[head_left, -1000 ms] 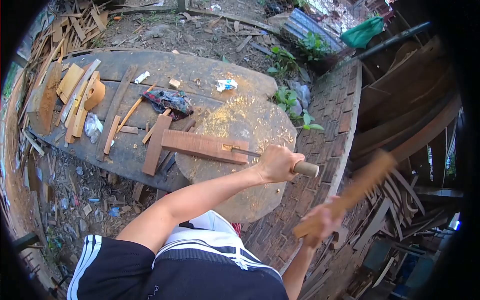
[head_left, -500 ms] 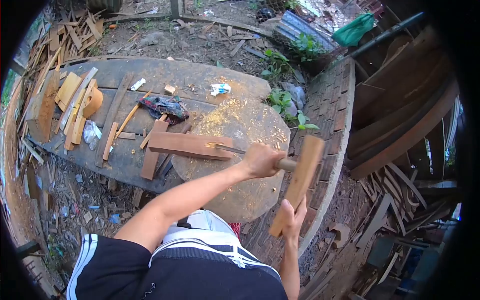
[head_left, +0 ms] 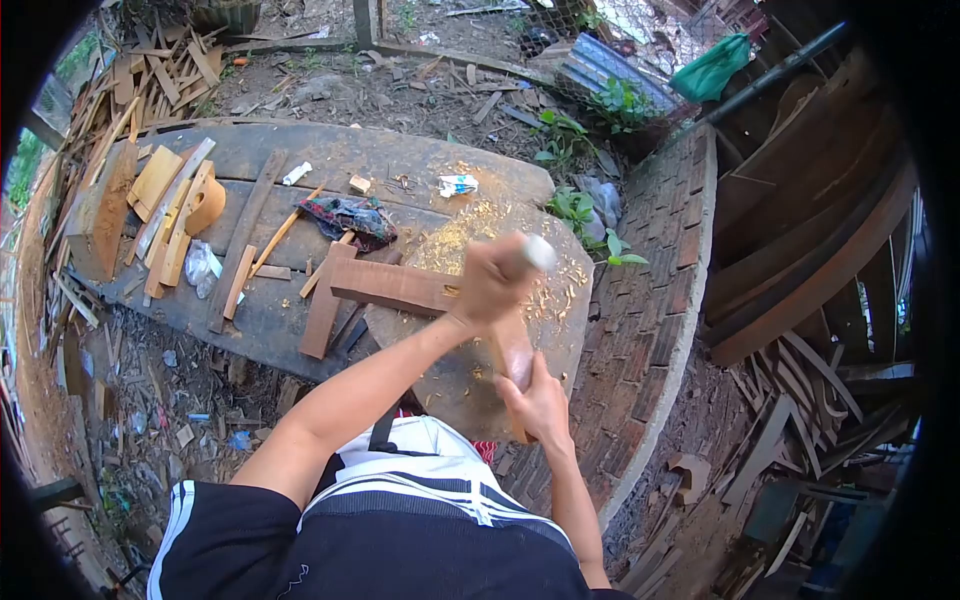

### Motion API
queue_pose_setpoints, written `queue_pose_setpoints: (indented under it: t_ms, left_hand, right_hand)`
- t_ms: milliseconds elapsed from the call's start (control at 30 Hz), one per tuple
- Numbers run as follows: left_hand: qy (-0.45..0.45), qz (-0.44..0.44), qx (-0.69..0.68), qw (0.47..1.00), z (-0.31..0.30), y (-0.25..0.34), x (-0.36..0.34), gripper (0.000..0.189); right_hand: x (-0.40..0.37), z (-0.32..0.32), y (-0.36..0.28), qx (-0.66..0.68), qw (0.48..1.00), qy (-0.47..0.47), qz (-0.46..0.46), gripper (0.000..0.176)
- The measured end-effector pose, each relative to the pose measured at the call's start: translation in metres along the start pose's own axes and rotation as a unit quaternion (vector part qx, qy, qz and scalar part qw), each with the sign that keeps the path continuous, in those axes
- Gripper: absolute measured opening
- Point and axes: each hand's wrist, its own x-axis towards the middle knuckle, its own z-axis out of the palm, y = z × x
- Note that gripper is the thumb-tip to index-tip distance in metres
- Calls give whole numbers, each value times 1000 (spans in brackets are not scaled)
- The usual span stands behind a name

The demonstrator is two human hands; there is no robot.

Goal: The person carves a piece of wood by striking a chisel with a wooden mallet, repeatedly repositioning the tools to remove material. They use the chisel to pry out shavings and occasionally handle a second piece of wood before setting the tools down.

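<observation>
My left hand (head_left: 490, 280) is closed round a chisel, its pale handle end (head_left: 540, 253) pointing up toward me; the blade is hidden behind the hand. My right hand (head_left: 540, 405) grips a bar-shaped wooden mallet (head_left: 513, 350) by its lower part, just below the left hand. The mallet is partly covered by the hands. A reddish wood piece (head_left: 390, 284) lies with its right end under the left hand, on the round wooden block (head_left: 440, 385). Its left end meets a crosswise wood piece (head_left: 322, 318).
Wood shavings (head_left: 455, 235) cover the block's top. On the plank bench (head_left: 270, 320) lie a checked cloth (head_left: 352, 220), a crumpled packet (head_left: 457, 185), thin sticks and shaped wood pieces (head_left: 180, 220). A low brick wall (head_left: 650, 300) curves along the right.
My left hand has moved up and tilted the chisel from nearly flat to steeper. My right hand has brought the mallet left, close to the left hand. The view has shifted slightly.
</observation>
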Motion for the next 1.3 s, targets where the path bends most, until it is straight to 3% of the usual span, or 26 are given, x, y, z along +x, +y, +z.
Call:
queue_pose_setpoints:
  t_ms: [100,167,200,267,300,433,533,833,933,1167,1267,1300]
  left_hand:
    - [210,-139,-25,967,-36,1,21,14]
    - [256,-172,-87,947,-62,7,30,17]
    - [252,-175,-86,948,-73,6,32,17]
    - [194,-61,-237,950,-87,4,35,26]
    - [193,-63,-237,950,-86,8,35,26]
    - [168,-101,-174,965,-79,15,30,22]
    - [139,-18,-71,988,-76,10,25,25]
    - [212,-32,-48,976,-66,-5,25,23]
    - [200,-71,-61,975,-63,2,27,23]
    - [176,-53,-91,979,-56,-7,21,19]
    - [146,-58,-77,985,-52,-7,15,17]
    - [117,-21,-11,993,-51,-11,11,17]
  right_hand:
    - [-2,-1,-6,-74,997,-2,-11,73]
    - [-2,-2,-5,-67,998,2,-10,73]
    - [-3,-1,-4,-61,998,4,-12,72]
    - [-1,0,0,-56,998,4,-13,72]
    - [0,1,1,-54,998,3,-18,72]
    - [0,3,3,-54,998,11,-14,72]
    - [-1,3,2,-44,999,-5,-2,72]
    - [-1,7,3,-28,1000,-1,1,70]
    - [-1,6,2,-18,1000,-21,7,70]
    - [0,10,6,-13,1000,-10,6,71]
    - [1,12,6,-13,1000,-12,7,72]
    - [1,12,7,-13,1000,-12,9,72]
